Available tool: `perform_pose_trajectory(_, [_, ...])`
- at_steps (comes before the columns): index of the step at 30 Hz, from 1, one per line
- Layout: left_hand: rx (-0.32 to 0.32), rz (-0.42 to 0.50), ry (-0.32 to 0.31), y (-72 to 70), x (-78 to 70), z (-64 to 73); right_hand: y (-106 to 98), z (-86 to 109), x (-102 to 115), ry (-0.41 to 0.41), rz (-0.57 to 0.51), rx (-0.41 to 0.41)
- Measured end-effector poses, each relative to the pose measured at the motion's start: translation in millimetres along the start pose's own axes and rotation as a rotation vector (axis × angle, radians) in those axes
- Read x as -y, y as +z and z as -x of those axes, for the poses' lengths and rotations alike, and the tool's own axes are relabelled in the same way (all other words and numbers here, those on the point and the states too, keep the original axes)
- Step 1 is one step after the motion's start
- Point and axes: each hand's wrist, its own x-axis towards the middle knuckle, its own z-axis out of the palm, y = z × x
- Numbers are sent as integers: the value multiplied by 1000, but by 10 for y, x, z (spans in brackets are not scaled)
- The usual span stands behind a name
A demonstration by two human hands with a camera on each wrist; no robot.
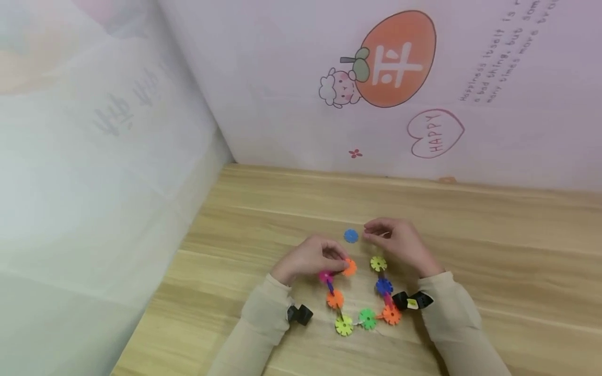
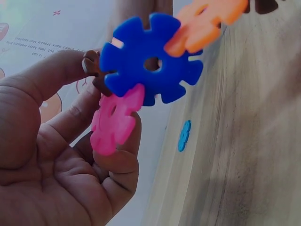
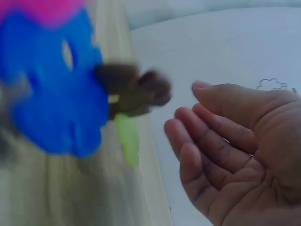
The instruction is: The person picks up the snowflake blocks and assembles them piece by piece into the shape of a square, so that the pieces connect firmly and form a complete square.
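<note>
A chain of notched plastic snowflake discs (image 1: pixel 344 326) curves on the table in a U shape. Its left end is raised in my left hand (image 1: pixel 317 256), whose thumb and fingers pinch it by an orange disc (image 1: pixel 349 267). Close to those fingers, the left wrist view has a pink disc (image 2: pixel 115 122), a blue disc (image 2: pixel 127 56) and a brown disc (image 2: pixel 91 66) joined together. My right hand (image 1: pixel 397 240) is empty, its fingers loosely bent, just right of a loose light-blue disc (image 1: pixel 350 236). Below it is the chain's yellow end disc (image 1: pixel 378 263).
The wooden table (image 1: pixel 197 292) meets a printed sheet (image 1: pixel 291 104) at the back and a white sheet (image 1: pixel 117 209) on the left. Black wrist cameras sit on both sleeves; the right one (image 1: pixel 411 301) is close beside the chain's right side.
</note>
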Motion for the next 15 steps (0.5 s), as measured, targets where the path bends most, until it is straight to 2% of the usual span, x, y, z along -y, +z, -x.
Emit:
perform_pose_trajectory(7, [8,1,7,11,20,-4,65,-160,-124,5,38,119])
perform_pose_trajectory(15, [10,14,0,-66,42,-10,167,-357,-134,-66,95,175])
